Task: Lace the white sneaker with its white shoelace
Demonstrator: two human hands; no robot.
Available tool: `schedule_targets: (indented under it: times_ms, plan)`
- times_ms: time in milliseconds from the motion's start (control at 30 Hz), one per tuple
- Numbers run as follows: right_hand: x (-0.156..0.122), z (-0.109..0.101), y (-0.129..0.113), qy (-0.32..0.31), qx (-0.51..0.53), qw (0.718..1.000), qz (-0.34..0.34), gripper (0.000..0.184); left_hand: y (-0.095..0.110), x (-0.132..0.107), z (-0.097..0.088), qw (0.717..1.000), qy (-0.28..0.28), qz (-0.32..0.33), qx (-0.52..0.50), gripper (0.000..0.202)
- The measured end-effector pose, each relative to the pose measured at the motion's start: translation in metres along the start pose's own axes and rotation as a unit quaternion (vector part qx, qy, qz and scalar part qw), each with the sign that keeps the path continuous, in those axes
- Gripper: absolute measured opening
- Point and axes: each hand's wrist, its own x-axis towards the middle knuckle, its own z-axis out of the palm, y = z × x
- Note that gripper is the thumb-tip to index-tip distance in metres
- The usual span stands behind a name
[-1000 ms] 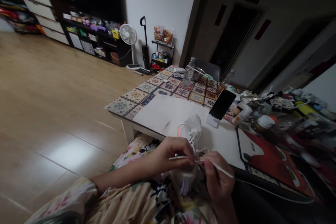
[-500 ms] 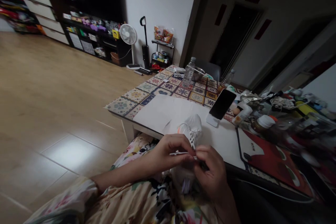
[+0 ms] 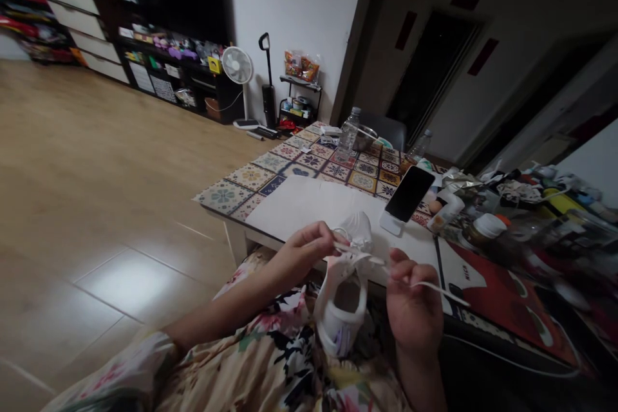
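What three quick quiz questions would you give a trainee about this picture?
1. True or false: the phone lies flat on the table.
2. The left hand and right hand each pinch: A) a pen B) the lace C) a cup.
3. Fill in: the shoe between the hands is ____ in colour.
Key: 1 false, it leans on a stand; 2 B; 3 white.

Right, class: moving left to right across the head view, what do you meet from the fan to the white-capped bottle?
Fan → left hand → white shoe → right hand pinching the shoelace → white-capped bottle.
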Motion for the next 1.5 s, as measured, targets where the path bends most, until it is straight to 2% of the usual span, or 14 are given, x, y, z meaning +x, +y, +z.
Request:
schedule_targets:
  times_ms: [133,233,333,433,500,600,667,767,900,1000,1100,1200,1333,1500]
  plan:
    - [0.015,-0.020,0.011,0.011,0.157,0.983,0.096,0.024,0.002,0.011,-0.019,0.981,0.012,-0.012,-0.191,0.025]
    - [0.022,-0.041,0.018,-0.016,0.185,0.975,0.124,0.022,0.006,0.015,-0.039,0.980,0.009,-0.039,-0.195,0.025]
    - [0.023,-0.057,0.022,-0.077,0.132,0.975,0.161,0.022,0.008,0.016,-0.054,0.993,-0.006,-0.073,-0.092,0.034]
    - [0.020,-0.059,0.023,-0.159,0.039,0.968,0.192,0.036,0.008,0.015,-0.057,0.991,-0.056,-0.108,0.061,0.039]
    - [0.018,-0.053,0.022,-0.202,-0.039,0.959,0.196,0.042,0.010,0.013,-0.053,0.966,-0.092,-0.136,0.202,0.040]
    - [0.016,-0.041,0.019,-0.246,-0.186,0.931,0.197,0.036,0.014,0.009,-0.043,0.895,-0.127,-0.144,0.402,0.034]
    - [0.016,-0.036,0.016,-0.273,-0.255,0.904,0.207,0.031,0.016,0.008,-0.039,0.859,-0.151,-0.140,0.469,0.027]
    - [0.017,-0.037,0.011,-0.311,-0.275,0.883,0.219,0.030,0.016,0.007,-0.040,0.842,-0.174,-0.180,0.478,0.023]
    - [0.020,-0.049,0.010,-0.339,-0.210,0.887,0.231,0.032,0.015,0.009,-0.051,0.879,-0.177,-0.179,0.405,0.030]
    - [0.020,-0.056,0.013,-0.332,-0.109,0.910,0.223,0.035,0.018,0.010,-0.055,0.920,-0.202,-0.106,0.319,0.039]
    - [0.016,-0.047,0.020,-0.258,0.007,0.944,0.204,0.036,0.017,0.009,-0.046,0.949,-0.205,-0.024,0.237,0.037]
    - [0.009,-0.026,0.028,-0.165,0.089,0.962,0.197,0.030,0.005,0.007,-0.030,0.970,-0.192,-0.025,0.146,0.035]
    - [0.001,-0.002,0.034,-0.118,0.077,0.973,0.184,0.020,-0.012,0.010,-0.013,0.973,-0.162,0.007,0.162,0.037]
    - [0.000,0.003,0.028,-0.099,-0.097,0.984,0.109,0.007,-0.019,0.013,-0.008,0.964,-0.147,0.063,0.214,0.034]
